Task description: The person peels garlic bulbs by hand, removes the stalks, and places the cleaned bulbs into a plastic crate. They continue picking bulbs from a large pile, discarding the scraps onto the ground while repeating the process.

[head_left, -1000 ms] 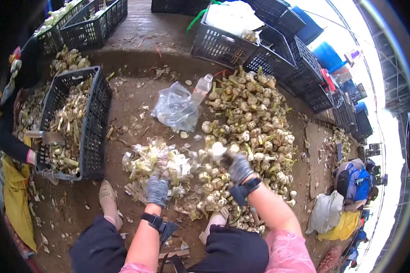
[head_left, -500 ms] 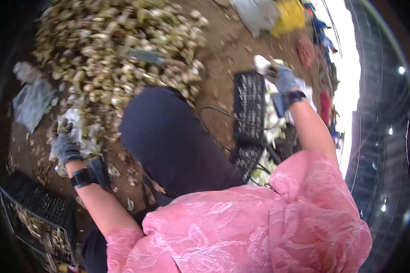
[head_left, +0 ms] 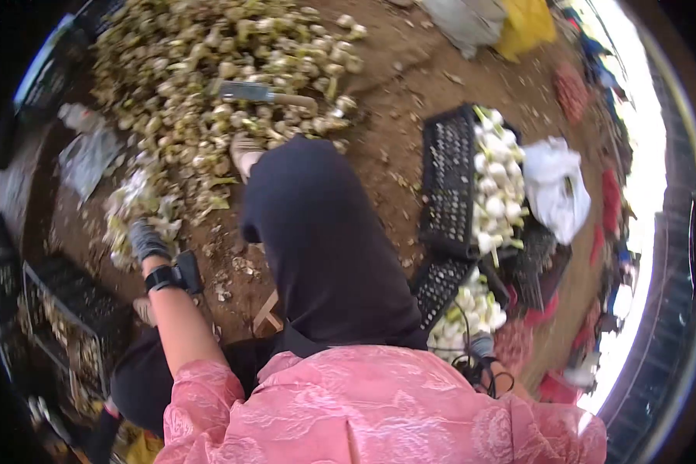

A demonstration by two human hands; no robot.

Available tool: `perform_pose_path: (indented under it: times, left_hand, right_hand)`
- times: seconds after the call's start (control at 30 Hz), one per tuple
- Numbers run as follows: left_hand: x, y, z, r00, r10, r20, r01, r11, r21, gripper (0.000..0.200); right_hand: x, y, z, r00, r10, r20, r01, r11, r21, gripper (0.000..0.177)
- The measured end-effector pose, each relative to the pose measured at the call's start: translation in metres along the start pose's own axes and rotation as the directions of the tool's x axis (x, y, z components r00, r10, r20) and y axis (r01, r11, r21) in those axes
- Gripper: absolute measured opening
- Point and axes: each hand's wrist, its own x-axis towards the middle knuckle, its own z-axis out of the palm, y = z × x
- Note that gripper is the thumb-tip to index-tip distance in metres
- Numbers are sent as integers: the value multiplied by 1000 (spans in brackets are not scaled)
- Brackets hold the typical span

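My left hand (head_left: 144, 237), in a grey glove, reaches down at the edge of a heap of pale garlic peelings and leaves (head_left: 141, 197). Its fingers are hidden from me. Low on the right, my right hand (head_left: 483, 345), also gloved, is beside a lower black crate (head_left: 441, 288) holding white garlic bulbs (head_left: 472, 309). Only the back of that hand shows, partly behind dark cords. Across the large pile of untrimmed garlic (head_left: 185, 77) lies a broad-bladed knife (head_left: 247, 91) with a wooden handle, touched by neither hand.
An upper black crate (head_left: 448, 182) of cleaned garlic stands at right, near a white plastic bag (head_left: 557, 185). Another black crate (head_left: 81, 301) with scraps is at lower left. A clear plastic bag (head_left: 89, 158) lies left; grey and yellow sacks (head_left: 527, 29) lie at top right.
My right hand, which held a white bulb above the upper crate, has drawn back toward me to the lower crate. My left hand has turned down into the peelings. The view has shifted.
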Motion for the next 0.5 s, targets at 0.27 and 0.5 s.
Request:
perform_pose_path:
  times: [0.27,0.5]
  left_hand:
    - [-87,52,-12,975,36,-221,-121,915,-385,50]
    - [-65,22,-3,952,-114,-283,-57,845,-532,9]
  right_hand:
    - [23,-114,-9,694,-217,686,703,407,-583,22]
    - [57,-415,-193,398,-851,343,882,252,-398,25]
